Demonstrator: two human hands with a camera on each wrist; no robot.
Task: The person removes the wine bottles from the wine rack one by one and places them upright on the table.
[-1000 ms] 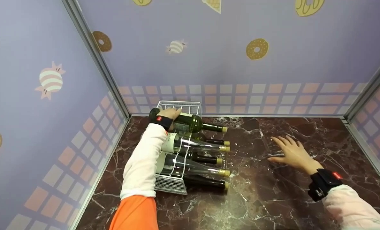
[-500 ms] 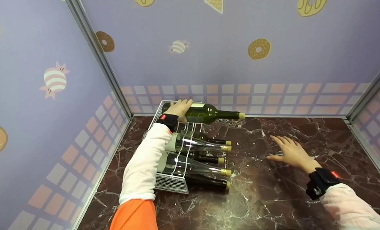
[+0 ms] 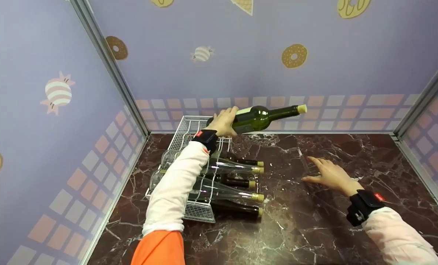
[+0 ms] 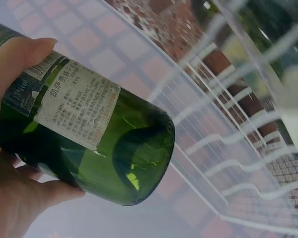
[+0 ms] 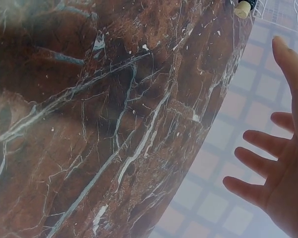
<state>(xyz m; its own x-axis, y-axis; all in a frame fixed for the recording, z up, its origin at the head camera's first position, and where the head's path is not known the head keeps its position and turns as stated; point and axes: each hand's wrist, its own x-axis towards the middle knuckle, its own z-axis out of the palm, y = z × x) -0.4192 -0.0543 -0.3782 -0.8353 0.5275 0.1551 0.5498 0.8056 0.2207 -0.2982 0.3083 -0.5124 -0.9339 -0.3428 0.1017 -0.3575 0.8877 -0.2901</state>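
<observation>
The left hand (image 3: 224, 121) grips a green bottle (image 3: 260, 117) by its base, above the wire rack (image 3: 189, 129). The right hand (image 3: 331, 175), fingers spread, hovers over or perhaps touches the marble surface (image 3: 333, 228), well apart from the rack.

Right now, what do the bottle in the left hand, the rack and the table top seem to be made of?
The green bottle in the left hand looks like glossy glass: light passes through it, and it carries a paper label. The rack seems to be thin white-coated metal wire, by its fine bars. The table top looks like polished dark red-brown marble with white veins, though it may be an imitation.
</observation>
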